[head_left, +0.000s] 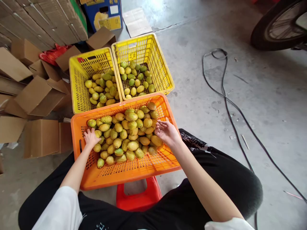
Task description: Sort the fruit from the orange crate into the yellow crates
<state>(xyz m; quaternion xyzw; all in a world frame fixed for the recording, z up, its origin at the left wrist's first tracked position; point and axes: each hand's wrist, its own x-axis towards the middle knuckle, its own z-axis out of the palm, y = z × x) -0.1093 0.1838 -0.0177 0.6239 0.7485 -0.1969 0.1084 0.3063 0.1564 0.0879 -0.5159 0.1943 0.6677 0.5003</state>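
Observation:
A wide orange plastic basket [105,177] stands in front of me, heaped with yellow-green oval fruits [133,146]. At the basket's left end, my left hand [91,138] reaches in with fingers spread, touching the fruit at the edge of the heap. One fruit [98,133] lies between its thumb and index finger; I cannot make out a firm grip. On the right side, my right hand [166,131] is half turned up beside the heap, its fingers loosely curled and apart. Nothing shows in that palm.
Two yellow crates [169,84] with similar fruits stand behind the basket. Cardboard boxes [42,137] crowd the left, with a blue carton [112,14] farther back. A red stool [139,201] sits under the basket. At right are a black cable [224,92] and a wheel [266,32].

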